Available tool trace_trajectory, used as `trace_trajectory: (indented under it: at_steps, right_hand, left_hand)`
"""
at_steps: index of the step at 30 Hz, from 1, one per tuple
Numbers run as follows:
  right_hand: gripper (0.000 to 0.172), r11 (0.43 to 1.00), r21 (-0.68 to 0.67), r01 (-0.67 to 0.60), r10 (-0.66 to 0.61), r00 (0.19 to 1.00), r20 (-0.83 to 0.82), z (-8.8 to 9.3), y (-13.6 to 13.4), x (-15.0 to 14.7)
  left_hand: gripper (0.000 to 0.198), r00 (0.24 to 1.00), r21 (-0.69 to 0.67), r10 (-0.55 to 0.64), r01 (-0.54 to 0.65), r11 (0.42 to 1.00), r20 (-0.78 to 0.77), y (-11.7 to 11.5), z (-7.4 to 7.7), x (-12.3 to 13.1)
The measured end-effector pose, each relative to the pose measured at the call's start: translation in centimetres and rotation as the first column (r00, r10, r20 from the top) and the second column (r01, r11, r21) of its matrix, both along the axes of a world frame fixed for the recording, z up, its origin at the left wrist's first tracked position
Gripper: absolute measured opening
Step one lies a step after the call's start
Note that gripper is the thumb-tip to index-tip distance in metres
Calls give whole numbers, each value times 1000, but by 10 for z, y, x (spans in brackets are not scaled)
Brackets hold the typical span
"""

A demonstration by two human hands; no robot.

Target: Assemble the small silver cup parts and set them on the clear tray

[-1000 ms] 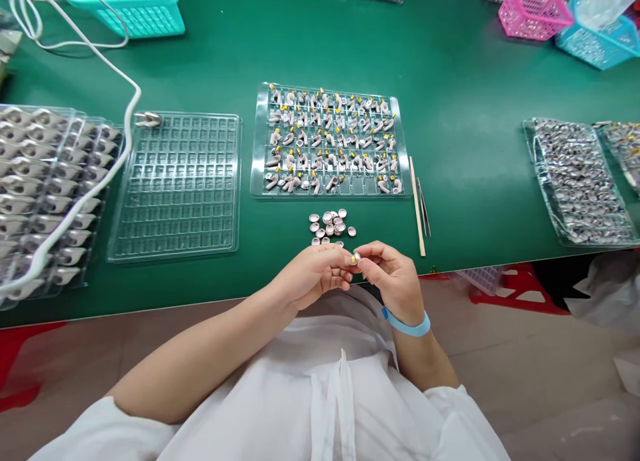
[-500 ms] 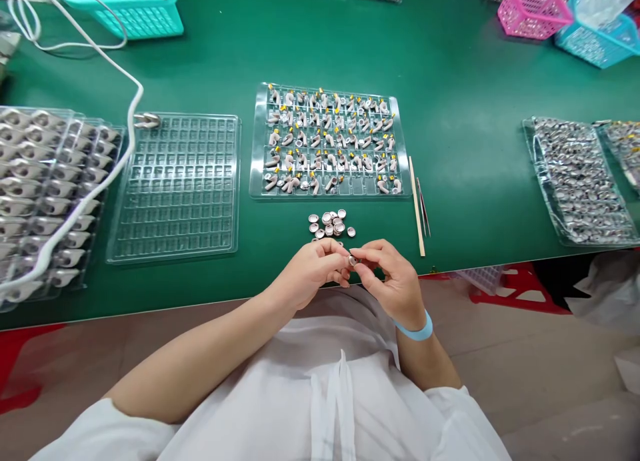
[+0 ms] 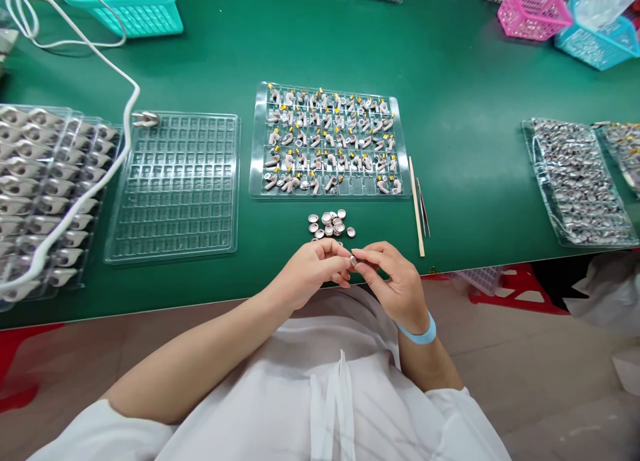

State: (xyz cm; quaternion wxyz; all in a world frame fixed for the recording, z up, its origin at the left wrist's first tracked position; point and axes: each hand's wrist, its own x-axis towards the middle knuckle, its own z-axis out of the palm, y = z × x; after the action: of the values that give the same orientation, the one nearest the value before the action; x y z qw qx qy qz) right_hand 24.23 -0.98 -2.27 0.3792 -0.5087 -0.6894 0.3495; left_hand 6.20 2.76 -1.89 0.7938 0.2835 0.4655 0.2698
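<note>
My left hand (image 3: pixel 310 271) and my right hand (image 3: pixel 393 281) meet at the near edge of the green table (image 3: pixel 460 94). Both pinch one small silvery part (image 3: pixel 353 260) between their fingertips. Just beyond them lies a little pile of round silver caps (image 3: pixel 330 225). Behind the pile is a clear tray (image 3: pixel 329 141) filled with pale curved earpiece parts with yellow tips. A thin wooden stick (image 3: pixel 417 206) and tweezers (image 3: pixel 424 207) lie right of the tray. My right wrist wears a blue band (image 3: pixel 419 333).
An empty clear grid tray (image 3: pixel 177 184) lies at the left, with one part (image 3: pixel 145 119) at its top corner. Further left are stacked trays (image 3: pixel 47 187) crossed by a white cable (image 3: pixel 107 174). Trays of silver parts (image 3: pixel 577 181) sit right; teal (image 3: pixel 125 4), pink (image 3: pixel 533 11) and blue (image 3: pixel 597 37) baskets behind.
The yellow tip of the held part showed a second ago and is now hidden. My right hand has turned slightly, its wrist drifting down and right. The left hand barely moved.
</note>
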Motion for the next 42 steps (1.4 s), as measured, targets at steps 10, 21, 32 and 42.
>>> trace_trajectory:
  at_steps: [10, 21, 32, 42]
  right_hand:
    - [24, 1000, 10, 4, -5, 1000, 12, 2, 0, -2]
    - [28, 999, 5, -35, 35, 999, -27, 1, 0, -1]
    - [20, 973, -225, 48, -98, 971, -217, -8, -6, -4]
    - [22, 961, -256, 102, -152, 971, -183, -7, -3, -2]
  left_hand:
    - [14, 1000, 3, -7, 7, 1000, -15, 0, 0, 1]
    - [10, 1000, 8, -18, 18, 1000, -14, 3, 3, 2]
    - [9, 1000, 43, -28, 28, 999, -5, 5, 1, 4]
    - [11, 998, -113, -40, 46, 993, 48, 10, 2, 7]
